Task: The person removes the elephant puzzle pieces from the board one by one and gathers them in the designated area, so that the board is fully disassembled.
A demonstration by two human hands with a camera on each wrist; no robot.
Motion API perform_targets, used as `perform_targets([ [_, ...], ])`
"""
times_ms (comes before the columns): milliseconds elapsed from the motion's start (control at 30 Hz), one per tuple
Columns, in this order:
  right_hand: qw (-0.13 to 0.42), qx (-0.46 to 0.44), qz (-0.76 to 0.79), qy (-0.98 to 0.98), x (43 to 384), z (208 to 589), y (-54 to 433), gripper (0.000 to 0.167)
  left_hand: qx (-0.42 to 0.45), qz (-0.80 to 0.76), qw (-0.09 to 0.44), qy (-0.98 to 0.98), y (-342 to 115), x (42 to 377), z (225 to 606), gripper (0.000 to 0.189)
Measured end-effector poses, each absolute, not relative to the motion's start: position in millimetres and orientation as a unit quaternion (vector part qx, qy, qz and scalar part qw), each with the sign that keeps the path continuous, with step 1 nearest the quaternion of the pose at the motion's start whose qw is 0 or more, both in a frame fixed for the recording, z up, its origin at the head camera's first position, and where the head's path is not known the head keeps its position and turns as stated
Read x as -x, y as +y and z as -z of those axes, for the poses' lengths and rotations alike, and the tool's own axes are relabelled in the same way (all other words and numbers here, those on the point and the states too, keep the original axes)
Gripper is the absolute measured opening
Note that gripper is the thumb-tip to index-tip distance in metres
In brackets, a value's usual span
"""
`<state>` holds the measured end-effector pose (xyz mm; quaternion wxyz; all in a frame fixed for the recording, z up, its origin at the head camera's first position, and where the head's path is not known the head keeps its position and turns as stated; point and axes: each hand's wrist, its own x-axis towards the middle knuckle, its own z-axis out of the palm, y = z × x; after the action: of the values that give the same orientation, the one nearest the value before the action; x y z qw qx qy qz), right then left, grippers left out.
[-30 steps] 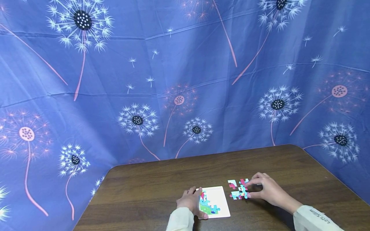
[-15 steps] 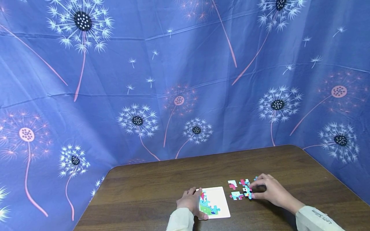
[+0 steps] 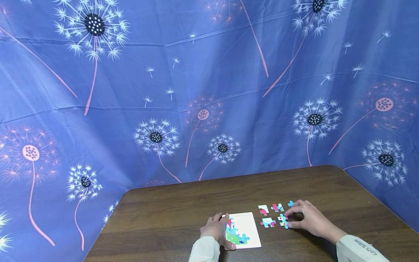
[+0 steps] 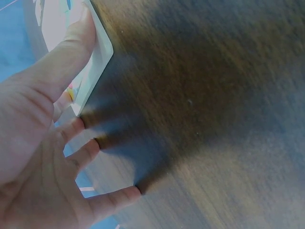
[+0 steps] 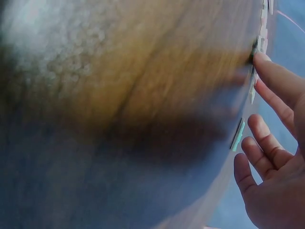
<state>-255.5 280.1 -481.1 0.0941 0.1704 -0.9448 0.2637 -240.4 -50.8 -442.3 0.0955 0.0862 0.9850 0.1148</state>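
Note:
In the head view, my left hand [image 3: 214,231] lies on the left edge of a white square puzzle board [image 3: 250,229]. Part of a blue cartoon picture fills the board's left and lower side. The left wrist view has the thumb [image 4: 78,40] on the board's rim and the other fingers spread, some with tips on the table. My right hand [image 3: 309,218] pinches a colourful jigsaw piece [image 3: 283,220] between thumb and forefinger, low at the table. Its other fingers hang loosely curled in the right wrist view.
Loose jigsaw pieces lie on the brown wooden table [image 3: 183,207]: a white-and-pink one [image 3: 263,209], a pink-and-blue one [image 3: 277,207], a light blue one [image 3: 268,222] and a small blue one [image 3: 291,203]. Behind the table hangs a blue dandelion-print cloth [image 3: 183,145].
My right hand has shifted a little right with the pinched piece, away from the light blue piece. The small blue piece beyond the hand has come into sight. My left hand has stayed put.

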Motion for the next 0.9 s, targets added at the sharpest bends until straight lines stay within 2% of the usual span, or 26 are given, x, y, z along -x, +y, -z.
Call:
perform_targets([
  [400, 0.091, -0.168, -0.261, -0.946, 255.3, 477.8, 276.5, 0.028, -0.082, -0.112, 0.091, 0.986, -50.3, 241.6, 444.5, 0.097],
  [667, 0.112, -0.217, -0.260, -0.934, 251.6, 470.2, 266.7, 0.025, -0.083, -0.124, 0.094, 0.984, -51.6, 242.9, 445.3, 0.096],
  [900, 0.074, -0.220, -0.287, -0.929, 250.3, 461.0, 252.1, 0.029, -0.083, -0.126, 0.094, 0.984, -51.3, 243.0, 445.6, 0.096],
])
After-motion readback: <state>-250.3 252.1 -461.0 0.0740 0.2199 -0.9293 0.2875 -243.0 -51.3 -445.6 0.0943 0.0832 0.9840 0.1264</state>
